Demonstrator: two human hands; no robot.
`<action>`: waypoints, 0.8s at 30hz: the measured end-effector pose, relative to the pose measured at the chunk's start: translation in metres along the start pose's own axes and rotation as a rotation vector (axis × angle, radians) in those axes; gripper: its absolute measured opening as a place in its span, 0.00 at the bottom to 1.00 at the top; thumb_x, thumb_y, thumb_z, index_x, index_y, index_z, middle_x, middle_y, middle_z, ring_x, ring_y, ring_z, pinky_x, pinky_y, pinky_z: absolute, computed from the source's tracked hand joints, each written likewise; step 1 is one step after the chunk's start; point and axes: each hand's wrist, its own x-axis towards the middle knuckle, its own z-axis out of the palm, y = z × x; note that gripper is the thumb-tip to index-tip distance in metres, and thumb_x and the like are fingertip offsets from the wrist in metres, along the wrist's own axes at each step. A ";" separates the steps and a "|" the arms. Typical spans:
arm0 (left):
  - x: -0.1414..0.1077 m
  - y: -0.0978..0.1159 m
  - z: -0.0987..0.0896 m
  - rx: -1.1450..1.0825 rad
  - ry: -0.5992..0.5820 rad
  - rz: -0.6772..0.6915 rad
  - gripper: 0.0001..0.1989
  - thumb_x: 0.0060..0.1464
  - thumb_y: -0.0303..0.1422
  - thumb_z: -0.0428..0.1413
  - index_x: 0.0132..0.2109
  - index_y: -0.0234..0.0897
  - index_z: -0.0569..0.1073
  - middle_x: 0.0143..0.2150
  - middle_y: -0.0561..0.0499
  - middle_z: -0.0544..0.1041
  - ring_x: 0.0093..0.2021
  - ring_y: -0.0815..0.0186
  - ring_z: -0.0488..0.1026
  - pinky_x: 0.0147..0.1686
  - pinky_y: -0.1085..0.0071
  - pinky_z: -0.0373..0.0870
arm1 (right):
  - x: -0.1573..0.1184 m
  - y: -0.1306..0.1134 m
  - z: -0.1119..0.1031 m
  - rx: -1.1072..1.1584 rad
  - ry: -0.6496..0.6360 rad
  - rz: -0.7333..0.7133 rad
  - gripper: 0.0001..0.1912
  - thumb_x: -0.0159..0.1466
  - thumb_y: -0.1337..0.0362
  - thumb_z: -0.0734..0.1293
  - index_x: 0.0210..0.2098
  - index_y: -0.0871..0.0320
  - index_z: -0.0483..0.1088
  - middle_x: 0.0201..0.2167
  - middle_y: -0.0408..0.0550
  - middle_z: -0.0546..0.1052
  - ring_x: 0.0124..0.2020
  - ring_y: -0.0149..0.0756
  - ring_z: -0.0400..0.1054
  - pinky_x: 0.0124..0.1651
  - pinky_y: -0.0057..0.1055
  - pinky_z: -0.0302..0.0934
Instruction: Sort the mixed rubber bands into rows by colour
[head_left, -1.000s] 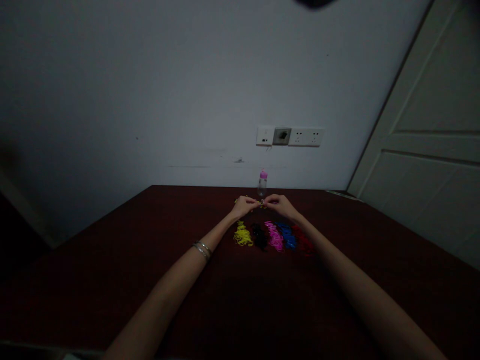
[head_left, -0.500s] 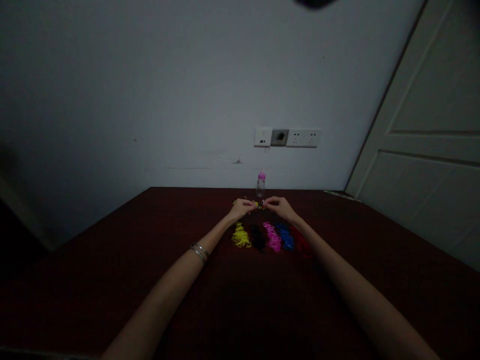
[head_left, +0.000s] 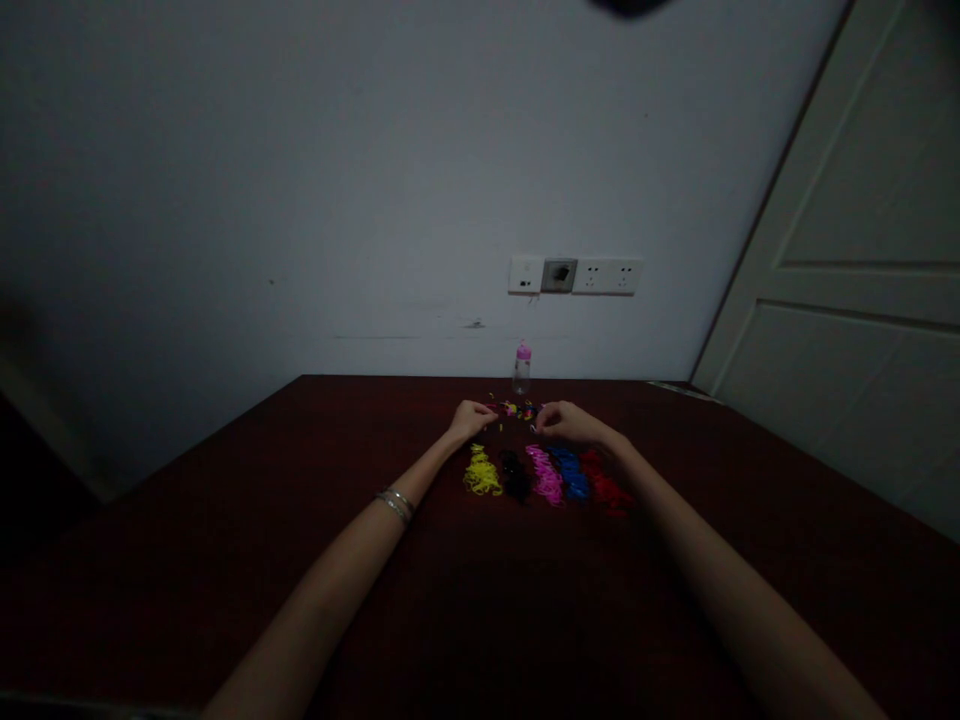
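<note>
My left hand (head_left: 471, 418) is closed in a pinch at the left of a small multicoloured heap (head_left: 517, 410); what its fingertips hold, if anything, is too small to make out. To the right of that heap, my right hand (head_left: 571, 422) is also pinched, with a small whitish piece (head_left: 533, 429) at its fingertips, its kind unclear. Nearer to me lie piles of what look like small rubber bands: yellow (head_left: 481, 472), black (head_left: 514, 477), pink (head_left: 546, 475), blue (head_left: 572, 474) and red (head_left: 606, 485), the last partly beside my right forearm.
A clear bottle (head_left: 521, 377) with a pink cap stands behind the heap, near the wall. Sockets (head_left: 606, 276) are set in the wall above the dark red table (head_left: 465, 580). A pale panelled door (head_left: 862, 290) is at the right.
My hands were close together over the small heap and have moved apart, the left one leftward, the right one rightward and slightly nearer. More of the heap and the red pile shows.
</note>
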 end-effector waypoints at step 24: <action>0.007 0.003 -0.022 0.284 -0.147 0.206 0.11 0.46 0.33 0.56 0.34 0.30 0.79 0.20 0.53 0.71 0.23 0.72 0.65 0.26 0.77 0.58 | -0.021 0.069 -0.013 -0.032 0.322 0.228 0.15 0.51 0.59 0.63 0.31 0.62 0.75 0.27 0.48 0.77 0.30 0.35 0.70 0.33 0.27 0.61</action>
